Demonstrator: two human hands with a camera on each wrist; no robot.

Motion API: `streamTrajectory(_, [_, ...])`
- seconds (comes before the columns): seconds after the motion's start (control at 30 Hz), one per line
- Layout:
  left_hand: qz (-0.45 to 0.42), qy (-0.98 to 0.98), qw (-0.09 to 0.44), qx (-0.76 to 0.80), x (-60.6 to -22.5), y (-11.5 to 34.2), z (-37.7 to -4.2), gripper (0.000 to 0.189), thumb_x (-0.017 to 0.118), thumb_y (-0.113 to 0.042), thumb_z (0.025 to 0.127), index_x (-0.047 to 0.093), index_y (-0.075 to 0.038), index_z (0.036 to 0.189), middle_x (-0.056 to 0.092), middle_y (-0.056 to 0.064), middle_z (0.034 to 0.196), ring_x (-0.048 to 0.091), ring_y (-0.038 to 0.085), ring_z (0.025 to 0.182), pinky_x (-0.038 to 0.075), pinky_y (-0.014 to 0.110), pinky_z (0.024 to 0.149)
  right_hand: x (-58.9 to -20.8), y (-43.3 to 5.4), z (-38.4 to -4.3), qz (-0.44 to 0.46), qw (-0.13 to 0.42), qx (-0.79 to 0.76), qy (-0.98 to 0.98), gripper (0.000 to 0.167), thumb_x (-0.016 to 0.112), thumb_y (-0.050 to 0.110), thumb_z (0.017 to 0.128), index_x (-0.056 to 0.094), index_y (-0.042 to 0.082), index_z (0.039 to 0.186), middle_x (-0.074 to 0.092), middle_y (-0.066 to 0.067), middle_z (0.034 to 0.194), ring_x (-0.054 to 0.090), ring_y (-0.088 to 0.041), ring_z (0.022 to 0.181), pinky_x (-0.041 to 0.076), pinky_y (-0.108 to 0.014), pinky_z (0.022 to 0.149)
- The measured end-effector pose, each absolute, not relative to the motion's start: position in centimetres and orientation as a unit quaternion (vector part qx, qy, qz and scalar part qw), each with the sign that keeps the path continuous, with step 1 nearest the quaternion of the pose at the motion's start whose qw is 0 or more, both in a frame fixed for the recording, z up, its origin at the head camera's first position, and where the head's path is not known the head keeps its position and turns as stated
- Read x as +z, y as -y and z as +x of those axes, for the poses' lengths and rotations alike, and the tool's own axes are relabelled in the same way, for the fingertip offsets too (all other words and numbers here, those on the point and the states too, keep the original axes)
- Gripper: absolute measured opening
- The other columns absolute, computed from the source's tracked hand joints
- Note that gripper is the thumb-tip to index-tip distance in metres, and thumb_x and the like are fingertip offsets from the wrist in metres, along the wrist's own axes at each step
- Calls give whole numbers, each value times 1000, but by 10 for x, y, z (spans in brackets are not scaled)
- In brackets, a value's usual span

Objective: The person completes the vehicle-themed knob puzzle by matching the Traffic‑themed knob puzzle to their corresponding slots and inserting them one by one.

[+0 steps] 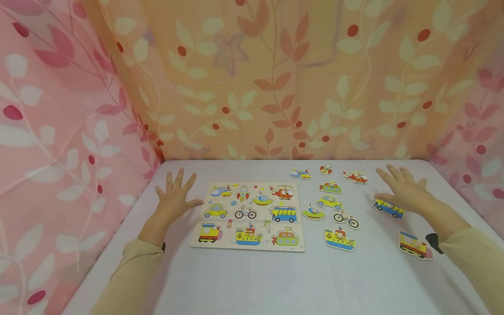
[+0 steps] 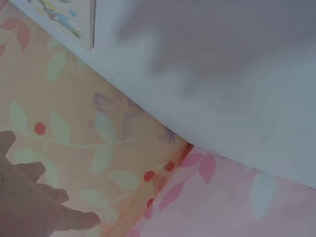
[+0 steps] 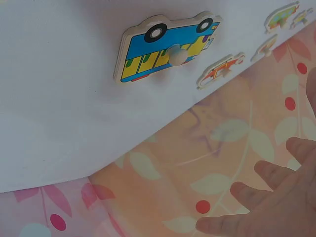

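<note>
My left hand [image 1: 173, 197], fingers spread and holding nothing, is just left of a wooden puzzle board [image 1: 248, 249] printed with vehicles. With its fingers spread too, my right hand [image 1: 405, 190] hovers by the blue bus piece [image 1: 389, 208], overlapping its edge in the head view. The right wrist view shows that bus piece [image 3: 163, 47] lying flat with a round knob on it. Nearer me lies the train piece [image 1: 415, 246]. Between board and right hand are the ship piece [image 1: 340, 239], bicycle piece [image 1: 346, 219], yellow car piece [image 1: 330, 202] and flying saucer piece [image 1: 313, 212].
Farther back lie the submarine piece [image 1: 330, 187], helicopter piece [image 1: 355, 177], rocket piece [image 1: 326, 169] and plane piece [image 1: 301, 174]. The white table [image 1: 252, 284] is bordered by a flowered curtain [image 1: 252, 87] at the back and both sides.
</note>
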State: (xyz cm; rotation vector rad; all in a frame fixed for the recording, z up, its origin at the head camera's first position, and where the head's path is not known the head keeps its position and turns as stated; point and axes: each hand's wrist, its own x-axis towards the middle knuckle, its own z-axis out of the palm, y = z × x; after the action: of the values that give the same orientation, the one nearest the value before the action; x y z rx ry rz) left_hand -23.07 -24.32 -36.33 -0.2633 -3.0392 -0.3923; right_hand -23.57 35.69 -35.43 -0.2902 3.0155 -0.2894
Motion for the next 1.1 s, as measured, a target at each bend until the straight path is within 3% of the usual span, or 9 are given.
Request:
streamTrajectory(0.13, [-106, 985, 23, -135, -366, 250, -230, 87, 73, -40, 85, 27, -9, 153, 6, 27, 158, -12, 52, 141, -2, 82, 96, -356, -355, -239, -105, 42, -91, -989, 107, 52, 73, 81, 18, 1, 151, 10, -39, 148, 2, -61, 133, -2, -86, 87])
streamTrajectory(0.23, [-126, 981, 7, -149, -370, 256, -230, 87, 75, -37, 84, 29, -9, 152, 8, 27, 158, -12, 52, 141, -4, 81, 97, -358, -354, -242, -115, 34, -90, -989, 95, 60, 58, 88, 18, 1, 151, 12, -38, 148, 6, -61, 133, 2, -86, 88])
streamTrajectory(0.37, [-149, 976, -16, -159, -377, 262, -229, 87, 77, -34, 82, 31, -8, 151, 10, 26, 158, -11, 51, 141, -5, 80, 98, -360, -353, -245, -131, 21, -94, -987, 89, 63, 51, 90, 20, 2, 151, 16, -36, 148, 11, -59, 132, 7, -85, 91])
streamTrajectory(0.63, [-199, 972, -63, -111, -393, 268, -228, 90, 77, -44, 78, 36, -9, 150, 19, 19, 159, 1, 51, 142, 7, 77, 102, -364, -347, -252, -189, -23, -78, -979, 75, 68, 34, 91, 33, -1, 146, 29, -36, 144, 24, -58, 130, 20, -78, 95])
streamTrajectory(0.9, [-252, 962, -95, -53, -407, 269, -230, 92, 73, -56, 77, 39, -11, 150, 26, 14, 158, 8, 48, 143, 14, 75, 103, -364, -337, -259, -206, 1, -110, -972, 70, 67, 34, 92, 36, 4, 147, 29, -34, 146, 26, -57, 130, 21, -75, 99])
streamTrajectory(1.1, [-279, 952, -116, -59, -415, 275, -227, 88, 73, -51, 80, 38, -11, 150, 28, 14, 157, 11, 47, 143, 17, 73, 104, -367, -329, -264, -212, 9, -129, -969, 66, 65, 32, 94, 37, 4, 147, 28, -31, 149, 25, -56, 132, 20, -74, 100])
